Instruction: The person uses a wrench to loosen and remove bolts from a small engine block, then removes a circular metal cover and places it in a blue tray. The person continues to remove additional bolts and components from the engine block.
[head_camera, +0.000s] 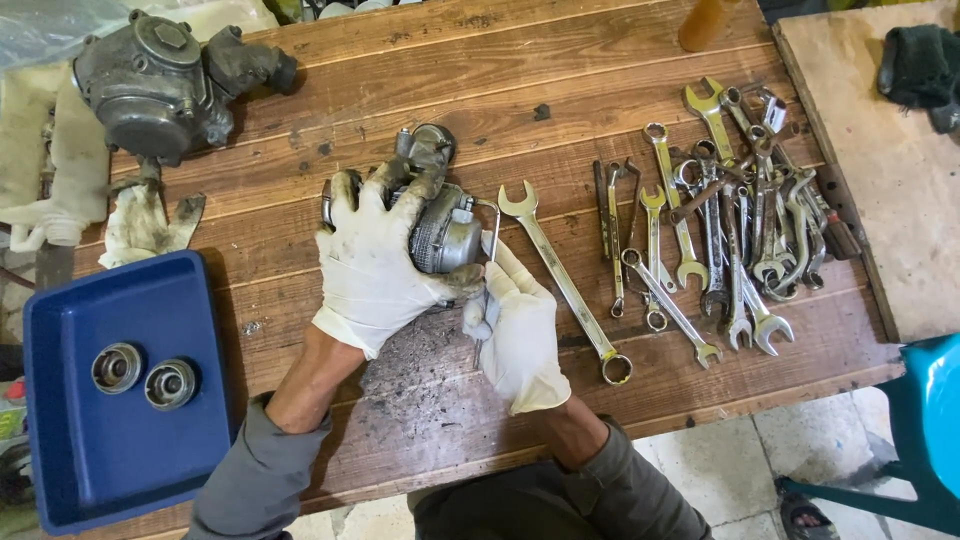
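Small grey metal engine part (440, 225), rounded and grimy, sits on the middle of a worn wooden surface (620, 60), held between two hands in dirty white gloves. Nearest the viewer, grey sleeves lead up from the bottom edge to both wrists. The left hand (372, 262) lies over the part from the left, fingers spread and curled across its top and side; this grip is clasped on the part. The right hand (517, 330) sits just right of and below the part, its grip closed around a thin metal tool (494, 232) whose bent shaft rises beside the part's right face; whether the tip touches the part cannot be told.

At the lower left, a blue plastic tray (110, 450) rests on the surface's near corner and holds two round metal cups (145, 375) side by side. Just right of the right hand, a long combination wrench (560, 280) lies at a slant, open end pointing away. Further right, a loose pile of wrenches (735, 210) spreads across the boards, many overlapping.

Beyond the tray, a crumpled white rag (140, 225) lies near the left edge. At the far left corner stands a larger grey engine assembly (160, 85), well apart from the hands. At the right, a pale board (900, 170) adjoins the surface, and a teal plastic chair (925, 430) shows below it.
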